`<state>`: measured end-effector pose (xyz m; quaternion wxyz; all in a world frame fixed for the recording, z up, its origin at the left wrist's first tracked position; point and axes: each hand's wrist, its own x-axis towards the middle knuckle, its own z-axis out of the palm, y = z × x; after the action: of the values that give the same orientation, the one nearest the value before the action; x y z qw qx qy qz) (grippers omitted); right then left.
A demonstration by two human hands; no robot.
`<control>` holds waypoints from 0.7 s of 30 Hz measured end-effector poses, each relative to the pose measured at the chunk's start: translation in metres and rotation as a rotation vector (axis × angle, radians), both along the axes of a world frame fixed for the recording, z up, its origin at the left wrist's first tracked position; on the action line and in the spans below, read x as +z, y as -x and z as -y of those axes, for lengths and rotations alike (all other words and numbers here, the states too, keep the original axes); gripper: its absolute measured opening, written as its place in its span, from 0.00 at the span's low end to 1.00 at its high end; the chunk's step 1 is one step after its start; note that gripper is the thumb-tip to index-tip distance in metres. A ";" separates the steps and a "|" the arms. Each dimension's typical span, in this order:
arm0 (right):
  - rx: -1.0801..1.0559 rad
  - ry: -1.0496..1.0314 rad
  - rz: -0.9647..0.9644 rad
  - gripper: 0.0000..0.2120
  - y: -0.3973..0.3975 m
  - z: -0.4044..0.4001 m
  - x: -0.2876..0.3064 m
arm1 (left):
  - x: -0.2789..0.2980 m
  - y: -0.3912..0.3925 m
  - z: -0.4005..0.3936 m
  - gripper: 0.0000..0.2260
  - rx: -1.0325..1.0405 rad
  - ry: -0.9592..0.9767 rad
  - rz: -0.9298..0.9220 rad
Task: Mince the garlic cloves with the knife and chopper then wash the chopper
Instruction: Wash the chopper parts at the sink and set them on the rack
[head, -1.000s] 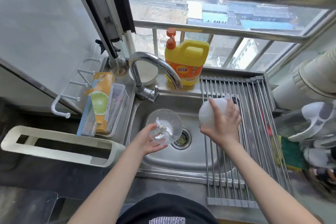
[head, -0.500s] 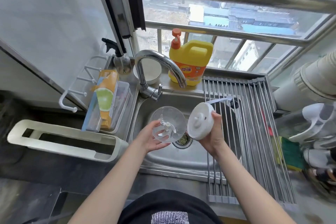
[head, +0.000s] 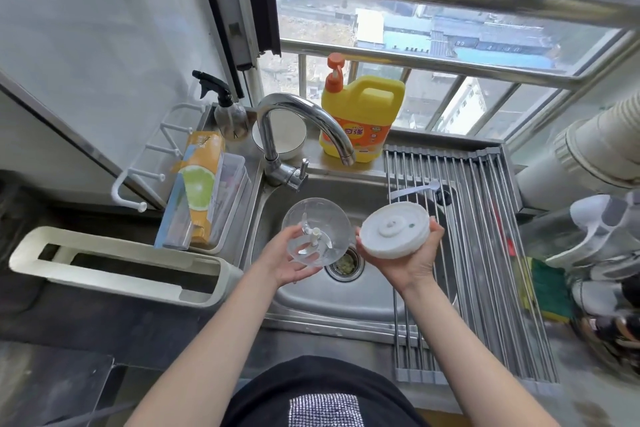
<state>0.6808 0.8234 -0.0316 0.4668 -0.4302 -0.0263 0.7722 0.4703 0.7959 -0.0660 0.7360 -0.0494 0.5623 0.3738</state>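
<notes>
Directly below me, a steel sink [head: 311, 302] sits in a dark worktop [head: 104, 315] under a window, with a roll-up drying rack [head: 485, 253] across its right side. My left hand [head: 291, 262] cups the clear chopper bowl [head: 317, 230], blades inside, over the drain. My right hand's grip curls around the white chopper lid [head: 394, 230], underside up. Behind the tap [head: 298, 128] stands a yellow detergent jug [head: 362, 118]; its label is unreadable.

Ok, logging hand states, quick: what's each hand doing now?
Left hand: holding the clear chopper bowl.
Right hand: holding the white chopper lid.
</notes>
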 end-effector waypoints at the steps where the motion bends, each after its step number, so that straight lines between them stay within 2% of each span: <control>1: 0.067 -0.053 0.238 0.38 0.002 0.000 0.003 | 0.000 0.000 0.000 0.22 -0.003 0.000 0.002; 2: 0.154 -0.149 0.540 0.40 0.003 0.002 0.006 | 0.000 0.000 0.000 0.22 -0.003 0.001 0.003; 4: 0.266 -0.361 0.933 0.45 0.007 0.003 0.002 | 0.001 0.000 0.000 0.22 0.000 0.005 0.004; 5: 0.298 -0.426 0.999 0.46 0.008 0.005 0.002 | 0.001 0.000 0.000 0.21 -0.003 0.007 0.002; 8: 0.310 -0.439 1.096 0.45 0.010 0.006 0.000 | 0.001 0.000 0.001 0.21 -0.012 0.016 -0.010; 10: 0.351 -0.490 1.256 0.46 0.011 0.007 -0.003 | 0.002 0.000 0.001 0.20 -0.011 0.016 -0.021; 14: 0.379 -0.808 1.576 0.51 0.008 0.014 -0.009 | 0.002 0.001 0.002 0.19 -0.001 0.014 -0.027; 16: 0.380 -0.908 1.621 0.49 0.007 0.015 -0.014 | 0.002 0.002 0.002 0.19 0.008 0.017 -0.032; 19: 0.442 -0.875 1.618 0.47 0.010 0.016 -0.019 | 0.004 0.001 0.003 0.17 0.002 0.028 -0.063; 21: 0.381 -0.940 1.623 0.46 0.008 0.016 -0.021 | 0.005 0.000 0.003 0.16 0.011 0.027 -0.061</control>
<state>0.6727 0.8078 -0.0530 0.2979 -0.5915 -0.7185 0.2122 0.4699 0.7928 -0.0613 0.7159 -0.0508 0.5890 0.3715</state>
